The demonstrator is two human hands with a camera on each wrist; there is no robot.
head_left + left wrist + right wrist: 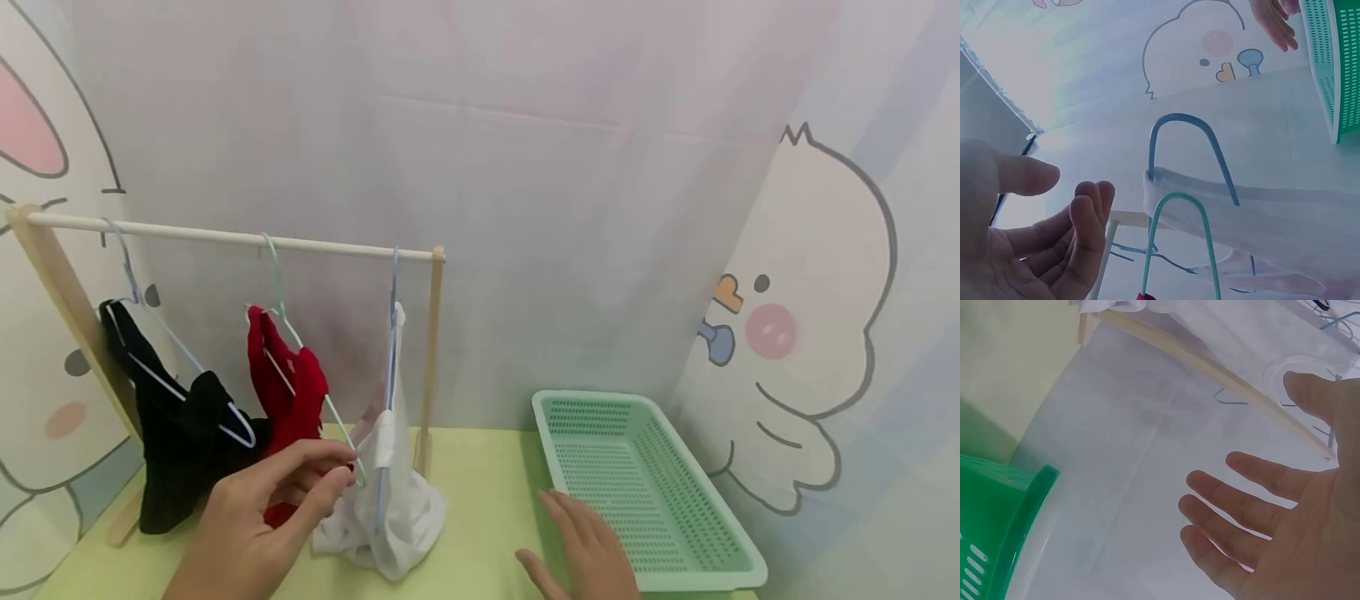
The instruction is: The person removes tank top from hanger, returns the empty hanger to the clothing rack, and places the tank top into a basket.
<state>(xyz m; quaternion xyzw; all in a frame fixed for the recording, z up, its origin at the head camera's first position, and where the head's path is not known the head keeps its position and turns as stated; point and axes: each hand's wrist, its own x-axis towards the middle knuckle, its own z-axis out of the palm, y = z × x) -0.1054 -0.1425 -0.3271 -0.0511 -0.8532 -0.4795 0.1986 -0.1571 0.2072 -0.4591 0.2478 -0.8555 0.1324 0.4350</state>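
Observation:
My left hand [262,508] is beside the end of a mint-green hanger [341,423] that carries a red garment [288,392]. In the left wrist view, a gap parts my left thumb from the loosely bent fingers, and the green hanger [1180,199] stands clear of them. A white garment [397,500] hangs from a blue hanger [393,333] just right of it, its lower part gathered on the table. My right hand [588,542] hovers at the green basket's [551,442] left side, fingers spread and holding nothing.
A black garment [176,467] hangs on a pale blue hanger [187,354] at the left end of the wooden rack [180,232]. The rack stands on a yellow table [480,492]. Behind it is a curtain [525,250] with cartoon animals.

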